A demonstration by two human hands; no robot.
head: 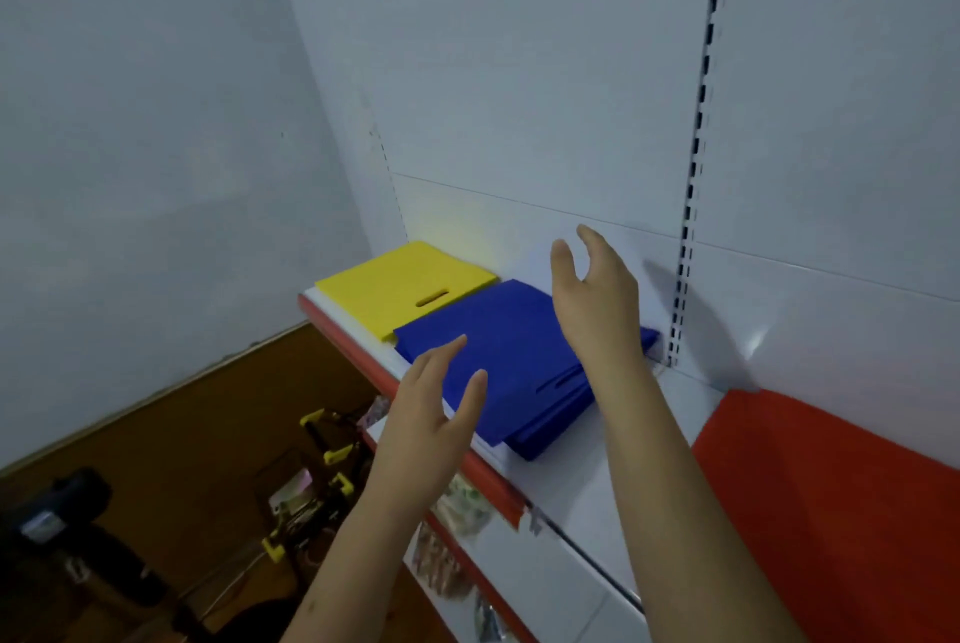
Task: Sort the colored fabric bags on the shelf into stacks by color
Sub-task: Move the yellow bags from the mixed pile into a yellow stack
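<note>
Both hands were spread and holding nothing: left hand (431, 414) hovered over the near-left edge of the blue stack (511, 362), right hand (592, 299) over its far-right side. My read: squaring up the blue stack was the step. Best done by pressing flat palms in from opposite edges, not pinching (limp fabric would bunch), and nudging the lower bags in, since they stuck out at the near corner. Blue stack sat mid-shelf (576, 492), several flat bags, handle slot visible. Yellow bags (400, 291) lay just left of blue, edges touching or overlapping. Red fabric (831, 502) lay well right of blue, flat.
</note>
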